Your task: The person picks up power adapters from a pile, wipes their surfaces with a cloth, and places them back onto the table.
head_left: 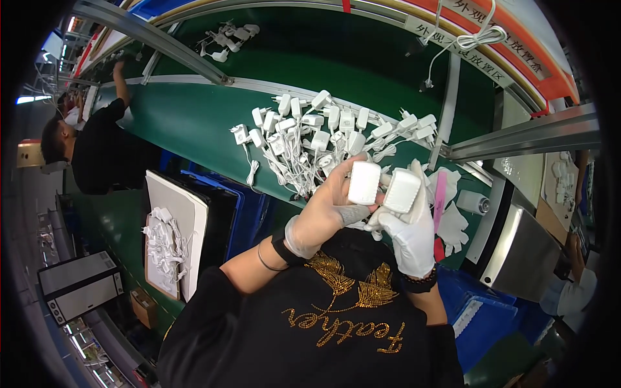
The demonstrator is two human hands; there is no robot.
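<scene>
Head view: translucent-gloved left hand (323, 210) grips white boxy plastic adapter (364, 183); white-gloved right hand (413, 234) grips second boxy white adapter (402, 191).

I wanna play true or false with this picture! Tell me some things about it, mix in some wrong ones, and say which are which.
1. The left hand holds a white charger. True.
2. The right hand is holding nothing. False: the right hand holds another white charger.
3. A pile of chargers lies on the green table. True.
4. The right hand's glove is black. False: that glove is white.
5. The black top has gold decoration on it. True.
6. The pink strip is left of the pile. False: the pink strip is to its right.
</scene>
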